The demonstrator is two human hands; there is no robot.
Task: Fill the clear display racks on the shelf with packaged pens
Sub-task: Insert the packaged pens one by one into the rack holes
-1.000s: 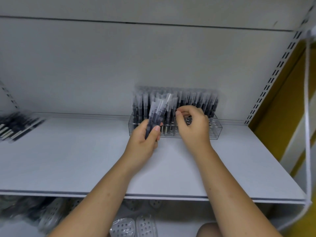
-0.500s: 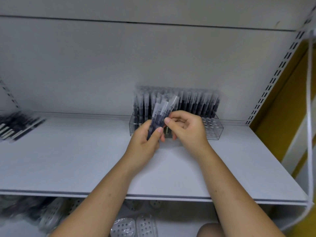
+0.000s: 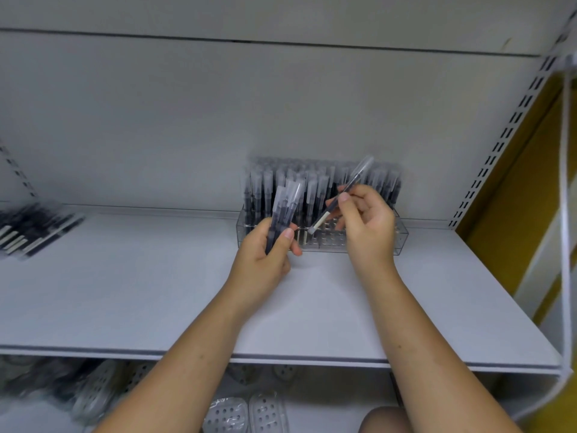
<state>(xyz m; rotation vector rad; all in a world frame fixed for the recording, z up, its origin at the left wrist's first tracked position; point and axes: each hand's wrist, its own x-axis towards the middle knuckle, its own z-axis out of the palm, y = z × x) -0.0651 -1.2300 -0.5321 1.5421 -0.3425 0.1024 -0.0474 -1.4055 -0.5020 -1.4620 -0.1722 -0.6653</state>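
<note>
The left hand (image 3: 265,251) grips a bunch of dark wrapped pens (image 3: 285,207). The right hand (image 3: 365,220) pinches one dark pen in a clear sleeve (image 3: 346,192), tilted over the clear plastic rack (image 3: 399,242).

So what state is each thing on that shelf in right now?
clear rack: back rows filled, some front holes empty
left hand: grips a bundle of pens, held upright
right hand: pinches a single pen
single pen: tilted, lower end near the front holes
pen pile: lying flat, far left on shelf

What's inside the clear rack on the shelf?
Upright packaged pens fill the back rows of the rack; some front holes show empty. The left hand and right hand cover part of the front.
</note>
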